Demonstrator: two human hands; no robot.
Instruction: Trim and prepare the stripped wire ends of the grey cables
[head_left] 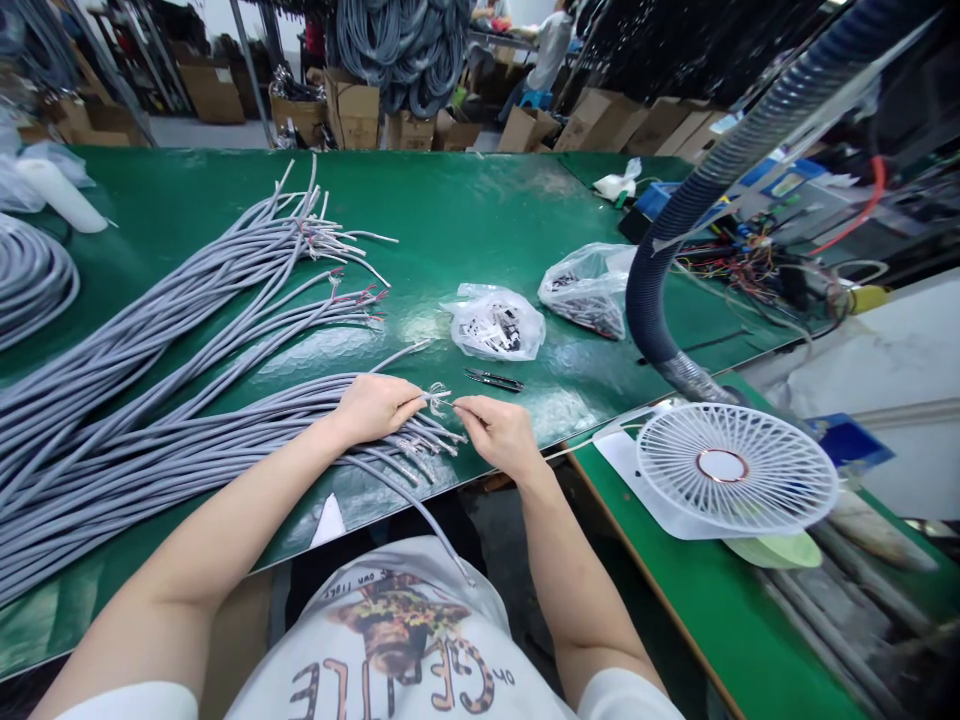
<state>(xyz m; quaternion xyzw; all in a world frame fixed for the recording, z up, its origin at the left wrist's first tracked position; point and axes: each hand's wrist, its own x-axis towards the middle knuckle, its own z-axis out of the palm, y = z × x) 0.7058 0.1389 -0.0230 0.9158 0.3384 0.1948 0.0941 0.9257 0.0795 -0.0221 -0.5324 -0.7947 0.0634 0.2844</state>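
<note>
My left hand [381,406] is closed around a grey cable, close to its stripped end [436,399], where fine loose strands fan out. Just right of that end, my right hand [497,428] pinches with thumb and forefinger at the tip of the strands. Under and around both hands lies a thick bundle of grey cables [247,440], several with frayed shield ends pointing right. A pair of black thread snips [493,380] rests on the green table beyond my right hand. Behind it sits a clear bag of small black and white parts [496,325].
Another bag of dark small parts [589,290] is farther right. A second cable bundle with red wire ends [300,235] spreads at left. A ribbed dark hose [660,240] arches down near a white fan [735,470] at right. The table's front edge runs close to my body.
</note>
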